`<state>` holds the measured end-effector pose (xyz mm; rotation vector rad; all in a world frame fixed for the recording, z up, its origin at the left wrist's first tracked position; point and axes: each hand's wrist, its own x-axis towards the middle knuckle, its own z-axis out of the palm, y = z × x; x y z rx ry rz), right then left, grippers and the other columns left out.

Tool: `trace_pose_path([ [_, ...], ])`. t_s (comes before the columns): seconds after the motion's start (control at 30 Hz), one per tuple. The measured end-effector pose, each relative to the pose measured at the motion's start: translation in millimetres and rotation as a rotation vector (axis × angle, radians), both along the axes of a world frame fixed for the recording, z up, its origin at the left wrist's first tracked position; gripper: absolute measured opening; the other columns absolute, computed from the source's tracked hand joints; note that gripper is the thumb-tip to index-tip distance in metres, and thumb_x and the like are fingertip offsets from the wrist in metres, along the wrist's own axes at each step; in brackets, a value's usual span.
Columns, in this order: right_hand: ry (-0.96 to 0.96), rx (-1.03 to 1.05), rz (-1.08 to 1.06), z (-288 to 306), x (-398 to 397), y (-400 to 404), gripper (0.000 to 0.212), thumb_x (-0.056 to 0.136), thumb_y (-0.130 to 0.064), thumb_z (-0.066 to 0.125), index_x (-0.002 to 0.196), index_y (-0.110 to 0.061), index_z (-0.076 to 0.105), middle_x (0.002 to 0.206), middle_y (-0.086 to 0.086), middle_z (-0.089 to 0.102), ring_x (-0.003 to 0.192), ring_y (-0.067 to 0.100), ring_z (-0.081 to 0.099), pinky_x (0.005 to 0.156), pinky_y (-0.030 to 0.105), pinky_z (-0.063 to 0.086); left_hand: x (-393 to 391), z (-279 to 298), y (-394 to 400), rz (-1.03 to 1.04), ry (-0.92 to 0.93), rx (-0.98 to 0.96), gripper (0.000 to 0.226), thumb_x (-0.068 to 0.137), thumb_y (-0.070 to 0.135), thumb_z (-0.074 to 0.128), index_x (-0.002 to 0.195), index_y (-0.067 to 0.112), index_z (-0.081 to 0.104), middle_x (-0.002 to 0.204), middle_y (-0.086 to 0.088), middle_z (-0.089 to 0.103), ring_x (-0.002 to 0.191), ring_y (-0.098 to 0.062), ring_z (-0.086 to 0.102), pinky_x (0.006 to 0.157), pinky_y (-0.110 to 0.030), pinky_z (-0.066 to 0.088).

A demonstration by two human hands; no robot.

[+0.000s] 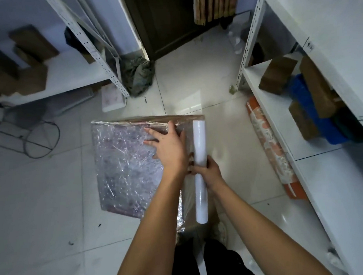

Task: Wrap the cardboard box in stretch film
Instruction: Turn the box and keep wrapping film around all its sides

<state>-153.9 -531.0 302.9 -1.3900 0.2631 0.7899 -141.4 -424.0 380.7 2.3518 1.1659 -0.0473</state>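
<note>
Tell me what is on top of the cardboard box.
Crinkled stretch film covers the top of the cardboard box. The left hand presses flat on it, beside the film roll gripped by the right hand. The box's contents are hidden.

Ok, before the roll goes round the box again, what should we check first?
1. Left hand pressing flat on the cardboard box: ok.
2. Right hand gripping the stretch film roll: ok.
3. Film already covering the box top: ok.
4. Film unbroken between roll and box: cannot tell.
5. Floor to the right of the box has room for the roll; the orange package lies further off: ok.
</note>
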Motion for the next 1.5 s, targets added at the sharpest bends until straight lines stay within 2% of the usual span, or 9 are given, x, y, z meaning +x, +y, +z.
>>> trace_pose_path([
  [0.27,-0.086,-0.090,0.054,23.2,33.3,-9.9,0.059,0.045,-0.005,0.068,0.101,0.008,0.056,0.088,0.019,0.062,0.076,0.028,0.058,0.073,0.052,0.052,2.8,23.7,-5.7,0.135,-0.185,-0.139,0.041,0.097,0.039,0.047,0.135,0.025,0.039,0.155,-0.025,-0.009,0.138,-0.055,0.000,0.102,-0.061,0.034],
  [0.4,-0.132,-0.150,0.111,29.6,35.0,-6.4,0.064,0.042,-0.009,0.068,0.101,0.010,0.052,0.090,0.026,0.062,0.073,0.028,0.057,0.068,0.050,0.050,-7.2,28.5,-1.0,0.196,-0.251,-0.182,0.042,0.097,0.040,0.048,0.135,0.026,0.039,0.156,-0.024,-0.006,0.136,-0.053,0.017,0.102,-0.055,0.037],
  [0.57,-0.220,-0.232,0.214,31.0,30.1,0.7,0.040,0.050,-0.008,0.072,0.084,-0.006,0.051,0.077,0.009,0.058,0.062,0.021,0.053,0.057,0.032,0.044,-28.3,26.7,9.3,0.284,-0.342,-0.222,0.044,0.095,0.042,0.049,0.137,0.032,0.039,0.157,-0.021,-0.002,0.135,-0.049,0.026,0.104,-0.051,0.035],
  [0.77,-0.294,-0.261,0.345,35.2,24.9,14.3,0.037,0.061,0.010,0.071,0.081,-0.013,0.049,0.080,0.006,0.057,0.069,0.020,0.052,0.062,0.032,0.043,-54.7,20.4,26.0,0.341,-0.337,-0.255,0.045,0.095,0.048,0.046,0.137,0.034,0.037,0.157,-0.021,-0.004,0.135,-0.050,0.025,0.103,-0.052,0.035],
  [0.93,-0.453,-0.377,0.578,47.4,31.5,29.4,0.048,0.055,0.002,0.081,0.096,-0.011,0.060,0.088,0.005,0.062,0.077,0.016,0.056,0.070,0.030,0.048,-70.0,22.3,48.0,0.371,-0.333,-0.299,0.045,0.095,0.046,0.047,0.138,0.035,0.037,0.157,-0.020,-0.003,0.130,-0.048,0.035,0.099,-0.048,0.041],
  [1.13,-0.284,-0.304,0.807,56.0,35.6,40.0,0.037,0.067,0.002,0.077,0.097,-0.008,0.059,0.081,0.003,0.070,0.077,0.016,0.065,0.077,0.032,0.052,-79.0,21.9,65.0,0.382,-0.350,-0.334,0.045,0.095,0.045,0.047,0.138,0.036,0.037,0.157,-0.018,-0.005,0.129,-0.045,0.039,0.094,-0.046,0.045],
  [1.23,-0.293,-0.320,0.895,61.1,34.8,46.9,0.027,0.069,-0.011,0.081,0.087,-0.015,0.061,0.078,-0.003,0.065,0.071,0.009,0.063,0.060,0.020,0.048,-85.3,19.4,71.8,0.389,-0.339,-0.303,0.045,0.094,0.048,0.047,0.137,0.038,0.037,0.158,-0.017,-0.003,0.124,-0.043,0.045,0.087,-0.038,0.045],
  [1.37,-0.428,-0.336,0.935,62.8,40.7,58.6,0.040,0.065,-0.021,0.085,0.090,-0.020,0.055,0.084,-0.004,0.061,0.077,0.010,0.059,0.065,0.023,0.046,-89.5,17.1,82.5,0.405,-0.338,-0.310,0.045,0.094,0.049,0.048,0.137,0.040,0.037,0.158,-0.015,-0.003,0.129,-0.043,0.040,0.098,-0.047,0.042],
  [1.5,-0.362,-0.274,0.949,54.5,54.2,66.3,0.035,0.063,-0.023,0.086,0.081,-0.020,0.057,0.078,-0.004,0.063,0.073,0.011,0.061,0.067,0.024,0.051,-82.6,19.3,88.9,0.463,-0.388,-0.355,0.045,0.093,0.043,0.054,0.136,0.035,0.041,0.157,-0.019,-0.001,0.135,-0.044,0.031,0.107,-0.048,0.033],
])
